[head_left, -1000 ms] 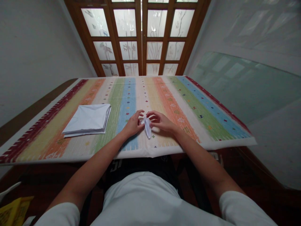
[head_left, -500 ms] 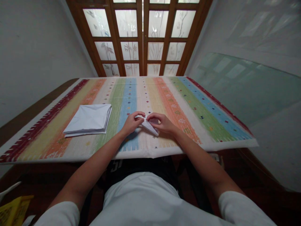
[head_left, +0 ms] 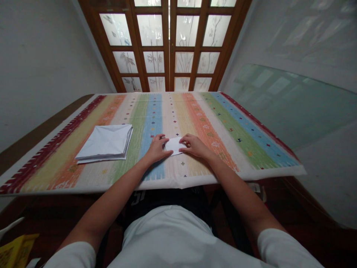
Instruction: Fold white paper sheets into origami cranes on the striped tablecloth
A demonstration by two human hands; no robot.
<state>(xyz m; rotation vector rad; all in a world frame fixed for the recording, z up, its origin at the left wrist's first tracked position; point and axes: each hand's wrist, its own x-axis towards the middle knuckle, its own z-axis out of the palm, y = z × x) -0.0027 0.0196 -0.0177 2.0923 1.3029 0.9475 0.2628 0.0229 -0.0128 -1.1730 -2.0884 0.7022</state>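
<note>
A small folded white paper (head_left: 174, 145) lies flat on the striped tablecloth (head_left: 223, 126), near its front edge. My left hand (head_left: 156, 149) rests on the paper's left side, its fingers bent and pressing the paper down. My right hand (head_left: 195, 146) holds the paper's right edge with curled fingertips. The two hands almost meet over the paper and cover part of it.
A stack of white paper sheets (head_left: 105, 143) lies on the cloth to the left of my hands. Wooden doors with frosted glass panes (head_left: 169, 44) stand behind the table. A glass pane (head_left: 292, 108) leans on the right wall. Something yellow (head_left: 15, 249) sits at the lower left.
The folded paper was held upright between my fingers, then tilted over, and now lies flat on the cloth under both hands.
</note>
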